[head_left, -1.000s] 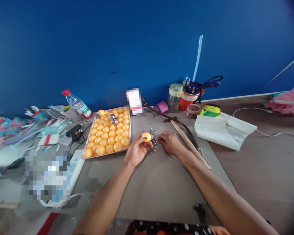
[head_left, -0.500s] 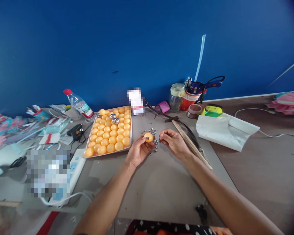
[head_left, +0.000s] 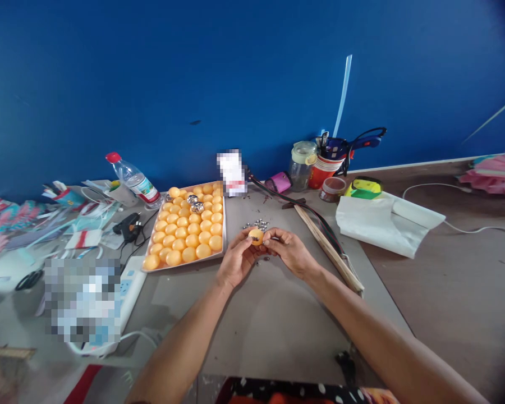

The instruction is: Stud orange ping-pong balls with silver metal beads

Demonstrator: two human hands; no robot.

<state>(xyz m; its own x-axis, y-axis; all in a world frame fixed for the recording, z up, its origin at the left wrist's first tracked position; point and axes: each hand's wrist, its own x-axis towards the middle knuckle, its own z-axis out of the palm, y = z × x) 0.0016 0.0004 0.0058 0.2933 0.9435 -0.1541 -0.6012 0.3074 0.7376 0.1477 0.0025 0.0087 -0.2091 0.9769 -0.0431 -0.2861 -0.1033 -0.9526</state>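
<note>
At the near edge of the table (head_left: 278, 325), a patterned cloth (head_left: 278, 390) shows between the person's bare forearms, with a small dark object (head_left: 345, 367) just beyond it toward the right. Farther up, the left hand (head_left: 238, 255) holds an orange ball (head_left: 256, 235), pinched between the thumb and curled fingers. The right hand (head_left: 292, 252) is at the ball's right side, thumb and fingertips drawn close; whether they pinch a bead or only touch the ball cannot be told. A short row of dark pieces shows on the ball, and the rest of its visible surface looks plain, so work on it seems barely begun. Just past the hands, small silver beads (head_left: 258, 223) lie in a loose cluster, apparently unused. To the left, a shallow tray (head_left: 224, 227) is packed with plain balls (head_left: 191, 240); two silver-covered balls (head_left: 197, 207) rest among or on top of them. Judged by that contrast, these two look finished and the many plain ones still untouched. To the right lie a wooden strip (head_left: 326, 247) and a white sheet (head_left: 370, 221). Farthest back, a plastic bottle (head_left: 137, 182), a lidded jar (head_left: 302, 168) and a red cup (head_left: 320, 173) stand near the blue wall (head_left: 235, 84).
</note>
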